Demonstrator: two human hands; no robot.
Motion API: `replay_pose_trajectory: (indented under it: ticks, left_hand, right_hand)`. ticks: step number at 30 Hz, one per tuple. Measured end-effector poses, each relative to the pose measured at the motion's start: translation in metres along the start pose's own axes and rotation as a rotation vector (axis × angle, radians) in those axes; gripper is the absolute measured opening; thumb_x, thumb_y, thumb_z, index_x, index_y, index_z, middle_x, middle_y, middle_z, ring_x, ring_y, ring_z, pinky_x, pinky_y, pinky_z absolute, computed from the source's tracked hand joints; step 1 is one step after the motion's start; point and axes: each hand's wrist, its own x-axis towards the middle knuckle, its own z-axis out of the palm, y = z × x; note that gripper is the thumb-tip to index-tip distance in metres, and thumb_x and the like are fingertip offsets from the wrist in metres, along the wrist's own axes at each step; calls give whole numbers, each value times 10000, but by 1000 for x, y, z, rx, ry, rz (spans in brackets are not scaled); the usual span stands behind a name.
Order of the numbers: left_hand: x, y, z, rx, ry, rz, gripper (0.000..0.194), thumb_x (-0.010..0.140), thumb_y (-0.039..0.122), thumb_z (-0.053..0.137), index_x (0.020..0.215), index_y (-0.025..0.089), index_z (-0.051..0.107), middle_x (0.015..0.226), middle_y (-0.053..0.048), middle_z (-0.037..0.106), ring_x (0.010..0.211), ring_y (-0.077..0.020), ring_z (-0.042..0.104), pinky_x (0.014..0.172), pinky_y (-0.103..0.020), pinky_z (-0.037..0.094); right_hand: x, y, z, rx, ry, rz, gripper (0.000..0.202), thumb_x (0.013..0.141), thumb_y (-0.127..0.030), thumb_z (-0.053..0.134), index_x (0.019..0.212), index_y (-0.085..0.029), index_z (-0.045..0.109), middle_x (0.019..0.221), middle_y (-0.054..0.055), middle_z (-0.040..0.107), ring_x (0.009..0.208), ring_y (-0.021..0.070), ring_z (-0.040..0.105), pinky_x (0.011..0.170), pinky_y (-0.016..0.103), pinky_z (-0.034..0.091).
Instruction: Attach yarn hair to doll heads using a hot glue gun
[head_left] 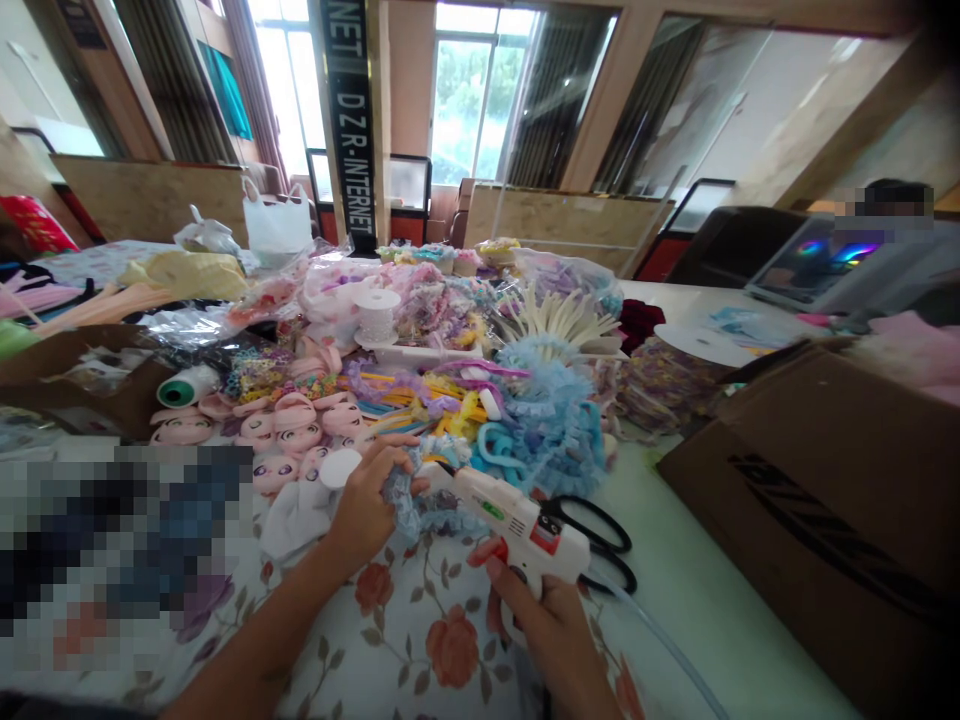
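Observation:
My right hand is wrapped around the handle of a white glue gun, a finger at its red trigger. The gun's nozzle points left, toward pale blue lace trim. Fingers of my left hand are closed on that ruffled trim; part of it is hidden behind them. Black-handled scissors lie just behind the glue gun. Beyond my hands are blue ruffled pieces. Several pink doll-face pieces lie to the left, near a white round piece.
A brown cardboard box stands at the right. Further back are a white spool, a green-centred thread cone and heaped trims. A flowered cloth covers the near table. A person sits at the far right behind a clear-sided case.

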Motion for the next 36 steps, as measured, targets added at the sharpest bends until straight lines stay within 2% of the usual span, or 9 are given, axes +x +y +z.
replay_pose_trajectory:
  ticks: [11,16,22,36]
  left_hand:
    - [-2,2,1,22,-27,39,128,847,192,595,802,220,478,1113,-67,607,1042,-181,608,895,-319,473]
    - [-1,3,0,19,-23,23,129,843,203,601,805,220,480,1115,-72,607,1048,-189,604,898,-336,474]
    - [-1,3,0,7,-13,24,156,832,198,619,802,221,468,1104,-70,604,1034,-190,603,891,-348,468]
    - [0,3,-1,-21,5,-3,151,817,205,628,785,215,480,1094,-70,613,1024,-201,609,872,-338,466]
  right_hand:
    - [3,17,7,-138,39,-65,348,769,-516,587,687,-178,601,441,-22,535,418,134,493,453,243,389]
    - [1,13,8,-116,43,-86,326,778,-494,586,688,-180,589,434,-27,533,418,131,491,453,239,389]
    - [-2,6,8,-68,64,-29,320,765,-501,610,742,-182,595,411,-36,515,404,142,486,443,248,391]
    - [3,17,3,-61,81,-64,339,767,-496,622,669,-177,571,409,-23,524,397,124,445,444,245,358]
